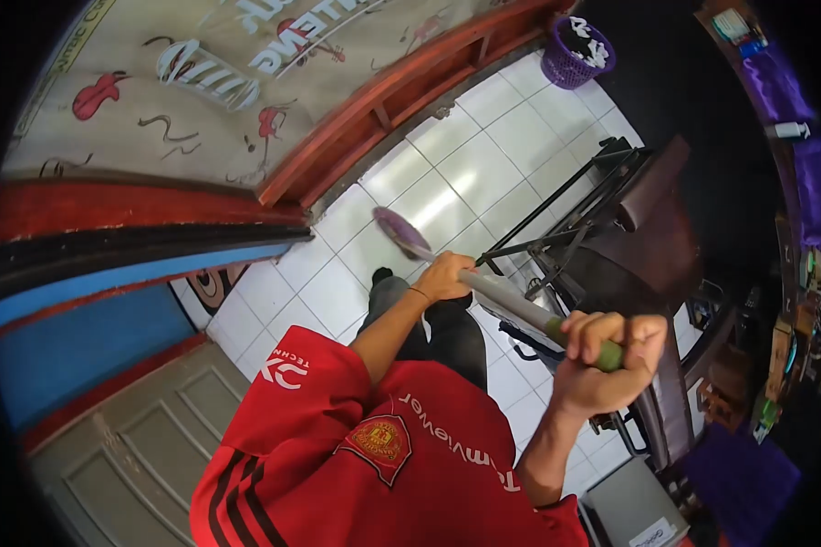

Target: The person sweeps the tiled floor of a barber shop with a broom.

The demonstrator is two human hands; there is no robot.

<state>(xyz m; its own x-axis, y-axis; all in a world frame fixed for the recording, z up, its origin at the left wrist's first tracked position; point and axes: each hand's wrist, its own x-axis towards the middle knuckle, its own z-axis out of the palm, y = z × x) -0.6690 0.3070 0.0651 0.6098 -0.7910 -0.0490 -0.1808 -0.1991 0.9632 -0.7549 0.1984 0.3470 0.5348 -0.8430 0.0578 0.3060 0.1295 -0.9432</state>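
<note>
Both my hands are on a long-handled broom [520, 304] with a pale shaft and a green handle end. My left hand [447, 276] is wrapped round the shaft lower down, nearer the sweeping end. Closed on the green top end is my right hand [609, 357], held higher and closer to the camera. The purple broom head [400, 230] is down at the white tiled floor [333, 294], ahead of my feet. Its shaft slants across in front of my legs.
A brown padded chair [634, 232] with a black metal frame stands right of the broom. Far ahead, a purple basket [576, 66] holds white and dark scraps. A red wooden ledge [374, 114] runs under the window. Left is a grey panelled door [155, 447]; a cluttered counter [794, 155] lines the right.
</note>
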